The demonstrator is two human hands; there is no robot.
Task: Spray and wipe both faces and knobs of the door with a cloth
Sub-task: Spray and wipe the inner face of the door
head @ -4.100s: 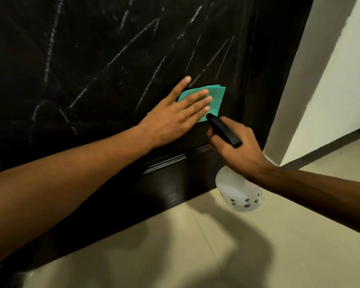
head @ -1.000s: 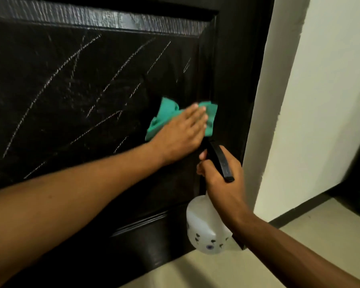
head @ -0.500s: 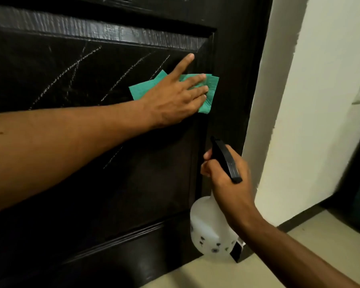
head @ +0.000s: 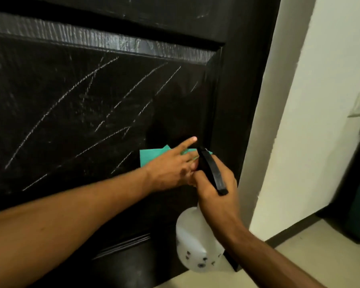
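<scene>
The dark brown panelled door [head: 92,100] fills the left and centre, with several white chalk-like streaks across its sunken panel. My left hand [head: 170,167] lies flat on a folded green cloth [head: 152,155] and presses it against the lower right of the panel, index finger stretched out. Just to its right, touching it, my right hand [head: 214,190] grips the black trigger head of a white translucent spray bottle [head: 195,244], which hangs below the hand in front of the door's edge. No knob is in view.
A cream wall [head: 320,100] stands right of the door's edge, with a dark skirting strip along its base. Pale floor tiles [head: 320,256] show at the lower right. A dark object stands at the far right edge.
My left hand has slid the cloth down from the panel's upper right corner to its lower right, beside my right hand. The bottle has stayed about where it was.
</scene>
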